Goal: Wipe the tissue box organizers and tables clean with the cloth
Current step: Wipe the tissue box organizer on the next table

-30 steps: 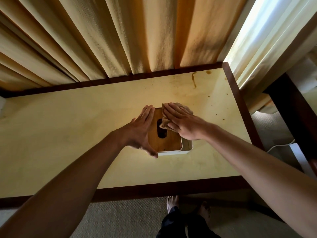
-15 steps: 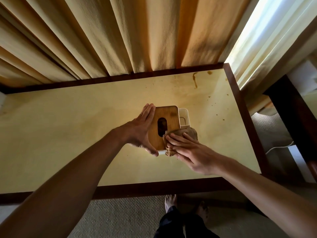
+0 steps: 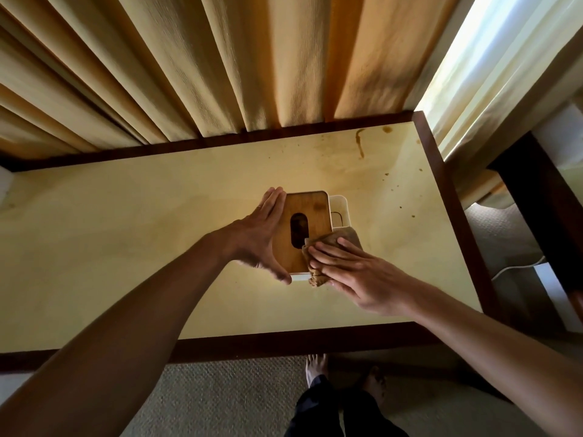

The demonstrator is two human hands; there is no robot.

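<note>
Near the middle of the table (image 3: 157, 247) stands the tissue box organizer (image 3: 310, 216), white-walled with a brown wooden lid and a dark oval slot. Her left hand (image 3: 262, 238) braces its side with straight fingers, while the right hand (image 3: 356, 272) presses a brown cloth (image 3: 334, 242) flat on its near right corner. Brown stains (image 3: 360, 146) spot the pale, dark-edged top below yellow curtains (image 3: 220, 64).

Stained yellow table (image 3: 126, 247), tissue box organizer (image 3: 310, 216) standing on it

A carpeted room in a home or hotel — which one cannot be told. Long pleated curtains (image 3: 220, 64) hang at 12 o'clock behind a dark-edged table (image 3: 126, 234) — beige carpet (image 3: 220, 402) lies at 6 o'clock.
</note>
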